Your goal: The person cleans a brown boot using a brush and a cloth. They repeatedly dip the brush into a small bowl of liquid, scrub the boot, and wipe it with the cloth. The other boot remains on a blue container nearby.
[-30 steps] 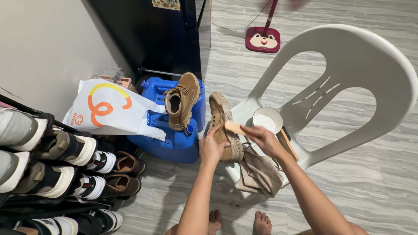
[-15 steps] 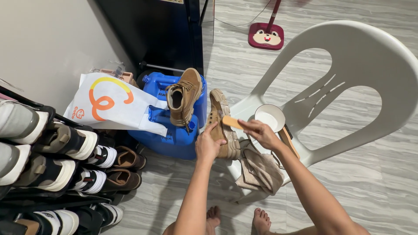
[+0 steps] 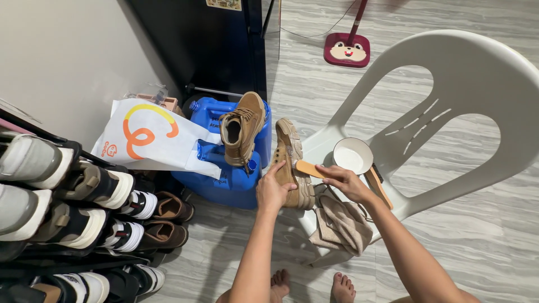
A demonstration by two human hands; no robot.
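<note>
1. Your left hand [image 3: 273, 189] is wrapped around a tan suede boot [image 3: 291, 164], steadying it on the front edge of the white plastic chair [image 3: 466, 67] with its chunky sole turned toward you.
2. Your right hand [image 3: 343, 180] has its grip closed on a wooden-handled brush [image 3: 308, 168], whose head meets the boot's sole edge — by the look of it, the scrubbing step is in hand.
3. A white bowl [image 3: 352, 156] sits on the seat just beside your right hand, and a beige cloth [image 3: 341, 223] hangs off the seat edge below it.
4. The matching boot [image 3: 242, 130] rests on the blue water jugs [image 3: 230, 178], apart from your hands.
5. The next stroke likely calls for a firm left grip — the boot sits near the seat's edge and could slide off.
</note>
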